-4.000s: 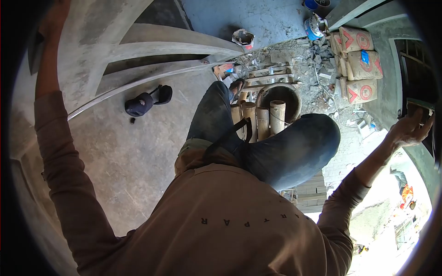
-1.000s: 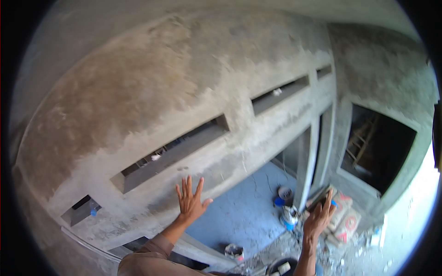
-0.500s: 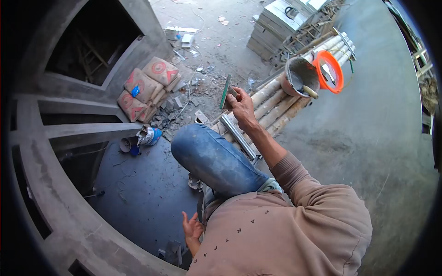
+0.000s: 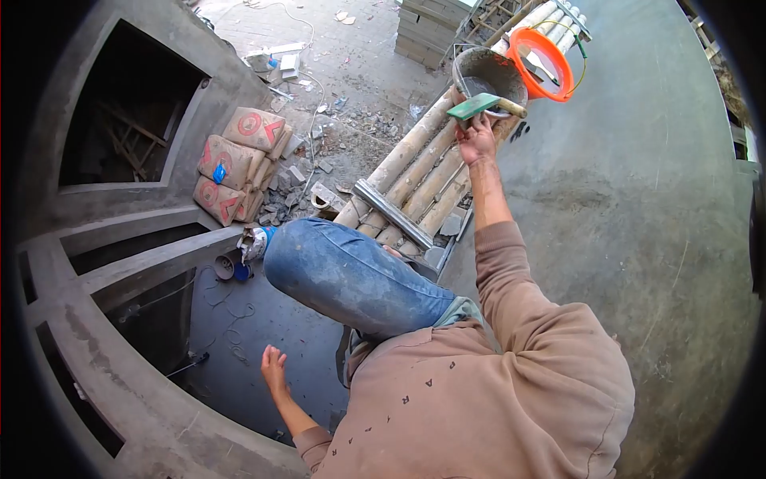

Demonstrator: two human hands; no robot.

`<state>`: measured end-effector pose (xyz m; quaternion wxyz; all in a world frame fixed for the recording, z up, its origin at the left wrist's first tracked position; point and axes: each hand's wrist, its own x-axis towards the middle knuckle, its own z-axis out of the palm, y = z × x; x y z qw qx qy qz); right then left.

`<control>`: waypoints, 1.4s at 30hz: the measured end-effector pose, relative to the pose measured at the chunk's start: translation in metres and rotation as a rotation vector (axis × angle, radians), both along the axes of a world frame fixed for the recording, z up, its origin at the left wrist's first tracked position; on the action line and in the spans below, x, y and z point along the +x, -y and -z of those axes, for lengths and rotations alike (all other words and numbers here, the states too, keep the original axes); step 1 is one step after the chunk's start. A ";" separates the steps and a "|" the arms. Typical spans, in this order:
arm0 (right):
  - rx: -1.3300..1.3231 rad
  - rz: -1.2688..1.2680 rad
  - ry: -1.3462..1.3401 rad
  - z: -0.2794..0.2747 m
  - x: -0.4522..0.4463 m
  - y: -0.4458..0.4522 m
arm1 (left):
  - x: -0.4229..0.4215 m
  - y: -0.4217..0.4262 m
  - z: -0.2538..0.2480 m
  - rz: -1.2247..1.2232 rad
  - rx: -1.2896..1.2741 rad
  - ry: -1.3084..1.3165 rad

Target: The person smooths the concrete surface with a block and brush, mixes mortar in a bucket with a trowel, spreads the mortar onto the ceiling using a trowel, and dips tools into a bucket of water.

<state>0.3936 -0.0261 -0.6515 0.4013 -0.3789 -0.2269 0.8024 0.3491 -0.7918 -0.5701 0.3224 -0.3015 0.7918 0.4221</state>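
Observation:
My right hand (image 4: pixel 477 142) grips a plastering float with a flat green board (image 4: pixel 472 106), held level at the near rim of a bucket of grey mortar (image 4: pixel 491 68). A trowel's wooden handle (image 4: pixel 512 108) sticks out over that rim, close beside the float. Just behind stands an orange bucket (image 4: pixel 569 76) with a metal tool lying in it. Down at the lower left, my left hand (image 4: pixel 274 369) hangs free in the air with its fingers extended and nothing in them.
Bound bamboo poles (image 4: pixel 403 180) form a walkway beneath me, crossed by a metal bar (image 4: pixel 392 215). Cement bags (image 4: pixel 231 164) are stacked by the concrete wall, with rubble alongside. A grey plastered wall (image 4: pixel 638 239) rises on the right. Far below lies a floor (image 4: pixel 239 327).
My right hand has carried the float rightward and up to the mortar bucket, turning it from upright to flat. My left hand has swung out to the left, and the view has shifted.

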 end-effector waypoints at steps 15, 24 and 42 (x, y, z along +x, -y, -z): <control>-0.081 -0.009 -0.074 0.000 -0.021 0.027 | 0.052 -0.038 0.044 0.198 -0.045 0.078; -0.439 -0.449 -0.070 -0.067 0.023 0.195 | 0.052 -0.039 0.062 0.196 -0.046 0.125; 0.091 0.286 0.066 0.015 0.040 -0.251 | 0.058 -0.001 0.047 0.163 -0.156 0.085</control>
